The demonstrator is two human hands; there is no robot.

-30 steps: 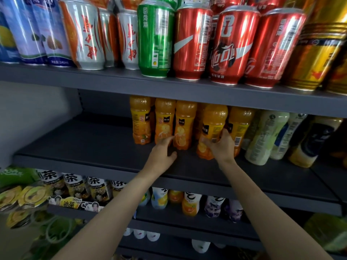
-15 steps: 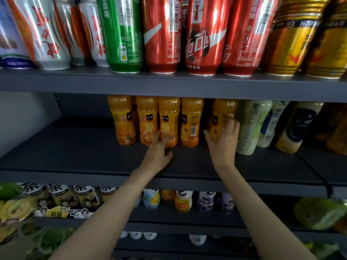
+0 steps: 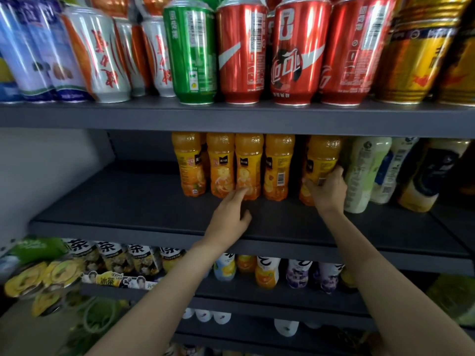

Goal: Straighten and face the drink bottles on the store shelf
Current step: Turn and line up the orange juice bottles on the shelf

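Four orange bottles [image 3: 232, 165] stand aligned mid-shelf [image 3: 133, 201] — left hand [image 3: 230, 214] open, fingertips touching one; right hand [image 3: 326, 190] grips the fifth bottle [image 3: 320, 163], apart, label still turned sideways.

Orange juice bottles [image 3: 248, 165] glossy clear plastic; cans [image 3: 295, 50] shiny metal; shelf [image 3: 144, 204] matt grey.

top shelf: cans [image 3: 241, 52] | btm-left: tea cartons [image 3: 113, 255]

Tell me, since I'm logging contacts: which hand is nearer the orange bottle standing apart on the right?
Right. The right hand grips that orange bottle low down; the left hand is away to its left, by the bottle row.
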